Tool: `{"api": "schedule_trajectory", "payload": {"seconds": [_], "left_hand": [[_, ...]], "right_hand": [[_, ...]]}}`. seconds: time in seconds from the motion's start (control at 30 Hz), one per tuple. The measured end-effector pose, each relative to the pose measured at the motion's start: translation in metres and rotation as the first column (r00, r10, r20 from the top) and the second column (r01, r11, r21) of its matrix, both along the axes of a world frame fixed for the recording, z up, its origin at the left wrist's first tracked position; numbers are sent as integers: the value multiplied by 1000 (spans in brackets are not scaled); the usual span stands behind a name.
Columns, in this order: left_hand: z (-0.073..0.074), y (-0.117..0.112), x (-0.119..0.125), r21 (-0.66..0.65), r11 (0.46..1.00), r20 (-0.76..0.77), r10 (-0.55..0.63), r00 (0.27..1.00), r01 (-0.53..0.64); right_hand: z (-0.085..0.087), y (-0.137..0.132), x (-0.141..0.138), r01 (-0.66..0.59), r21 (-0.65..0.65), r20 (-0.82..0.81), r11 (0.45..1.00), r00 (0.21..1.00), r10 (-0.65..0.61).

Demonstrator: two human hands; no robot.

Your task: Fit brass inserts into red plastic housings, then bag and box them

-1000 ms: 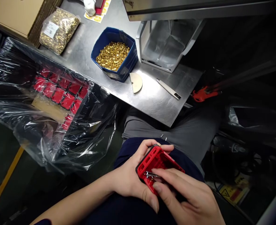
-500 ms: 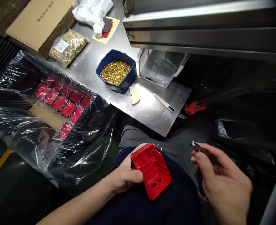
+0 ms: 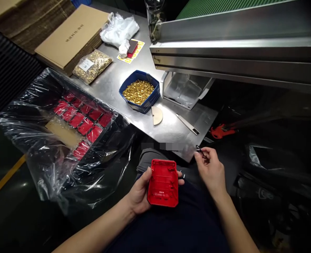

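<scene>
My left hand [image 3: 141,195] is closed round a red plastic housing [image 3: 163,182], its open hollow side facing up. Ribs, posts and small slots show inside the shell. To the right, by the table corner, my right hand [image 3: 210,172] pinches a small dark, shiny metal tool [image 3: 201,151]; its exact kind is hard to make out. On the metal table ahead, a blue bin [image 3: 142,109] holds many small brass-coloured parts [image 3: 138,92]. Beside it lie a pale half-round piece [image 3: 157,116] and a white-handled cutter-like tool [image 3: 187,124].
A plastic-lined crate [image 3: 118,128] with several red housings [image 3: 77,119] stands at left. Further back are a bag of brass parts [image 3: 93,66], cardboard [image 3: 73,37] and a white plastic bag [image 3: 120,30]. A metal rail [image 3: 232,56] overhangs a white tray [image 3: 183,89]. Orange-handled pliers [image 3: 221,130] are right.
My right hand has moved left and away from me, to the table corner, still holding the dark tool. The red housing has turned more upright in my left hand. The view has shifted.
</scene>
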State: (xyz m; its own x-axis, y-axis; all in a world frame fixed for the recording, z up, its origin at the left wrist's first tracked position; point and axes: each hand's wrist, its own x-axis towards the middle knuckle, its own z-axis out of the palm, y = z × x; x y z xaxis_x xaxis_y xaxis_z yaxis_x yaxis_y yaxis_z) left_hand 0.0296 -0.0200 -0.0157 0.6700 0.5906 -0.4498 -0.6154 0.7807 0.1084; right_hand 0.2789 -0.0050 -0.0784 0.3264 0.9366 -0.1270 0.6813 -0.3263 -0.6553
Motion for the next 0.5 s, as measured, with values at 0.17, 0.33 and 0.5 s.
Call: {"api": "schedule_trajectory", "payload": {"seconds": [0.17, 0.33, 0.5], "left_hand": [[-6, 4, 4, -49, 999, 14, 4, 1000, -3], [-6, 9, 4, -142, 990, 64, 27, 998, -17], [-2, 12, -1, -188, 981, 111, 62, 992, -40]], "right_hand": [[3, 5, -9, -79, 32, 45, 996, 996, 78], [3, 43, -27, -191, 120, 109, 974, 978, 178], [3, 79, -44, -258, 129, 166, 958, 958, 235]]}}
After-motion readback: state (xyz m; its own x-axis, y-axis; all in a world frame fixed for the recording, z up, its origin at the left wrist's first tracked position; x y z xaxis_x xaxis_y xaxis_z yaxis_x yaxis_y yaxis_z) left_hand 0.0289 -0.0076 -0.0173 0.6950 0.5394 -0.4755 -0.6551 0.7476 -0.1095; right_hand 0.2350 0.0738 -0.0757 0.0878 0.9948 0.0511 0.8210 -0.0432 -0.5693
